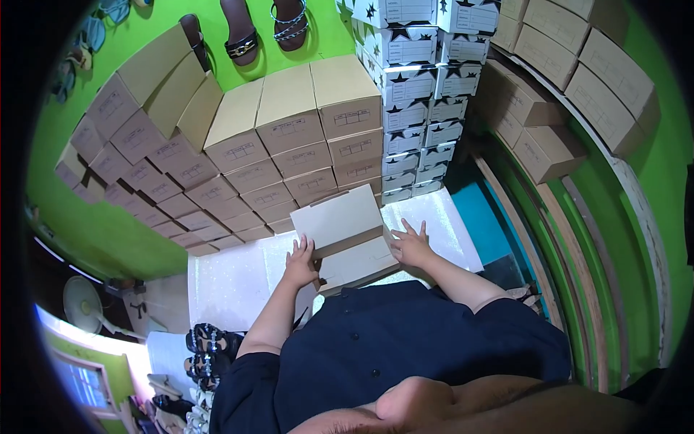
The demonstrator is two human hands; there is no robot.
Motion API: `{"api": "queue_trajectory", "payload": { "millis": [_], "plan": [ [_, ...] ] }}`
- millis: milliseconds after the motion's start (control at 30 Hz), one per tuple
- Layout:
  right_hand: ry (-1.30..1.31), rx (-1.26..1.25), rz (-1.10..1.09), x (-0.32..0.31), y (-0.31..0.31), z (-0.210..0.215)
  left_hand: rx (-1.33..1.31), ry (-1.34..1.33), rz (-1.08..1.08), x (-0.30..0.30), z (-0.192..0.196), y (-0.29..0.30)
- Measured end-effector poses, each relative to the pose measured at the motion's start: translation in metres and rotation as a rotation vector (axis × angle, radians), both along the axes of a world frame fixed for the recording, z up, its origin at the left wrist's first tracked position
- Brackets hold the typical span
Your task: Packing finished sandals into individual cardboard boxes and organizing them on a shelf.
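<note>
A brown cardboard shoebox (354, 262) sits in front of me on a white glittery table, its lid flap (336, 219) raised at the far side. A dark gap shows between flap and body; whatever is inside is hidden. My left hand (300, 262) rests along the box's left side, fingers stretched upward and apart. At the right side, my right hand (411, 247) touches the edge, its fingers spread. Neither hand is wrapped round anything.
Stacked brown shoeboxes (285, 130) stand behind the table, with white star-printed boxes (409, 47) to their right. Sandals (239, 36) hang on the green wall. More boxes (548, 153) sit at the right. Black strappy sandals (206, 354) and a fan (83, 304) are at the left.
</note>
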State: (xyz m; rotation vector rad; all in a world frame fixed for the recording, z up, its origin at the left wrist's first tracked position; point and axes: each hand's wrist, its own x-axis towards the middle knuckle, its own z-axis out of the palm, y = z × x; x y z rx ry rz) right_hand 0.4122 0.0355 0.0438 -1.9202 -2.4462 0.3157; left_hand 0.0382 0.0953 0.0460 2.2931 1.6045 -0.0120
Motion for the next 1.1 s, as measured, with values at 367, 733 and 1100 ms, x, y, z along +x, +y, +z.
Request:
{"api": "queue_trajectory", "payload": {
  "millis": [367,733,1100],
  "plan": [
    [0.185,-0.175,-0.113,0.014,-0.003,-0.014,-0.007,0.031,0.000,-0.010,-0.033,-0.013],
    [0.058,0.013,0.119,0.016,-0.004,-0.018,-0.129,0.183,0.001,0.012,0.009,-0.039],
    [0.188,-0.058,0.246,0.023,-0.010,-0.040,0.186,0.100,-0.084,0.022,-0.039,-0.064]
  ]
}}
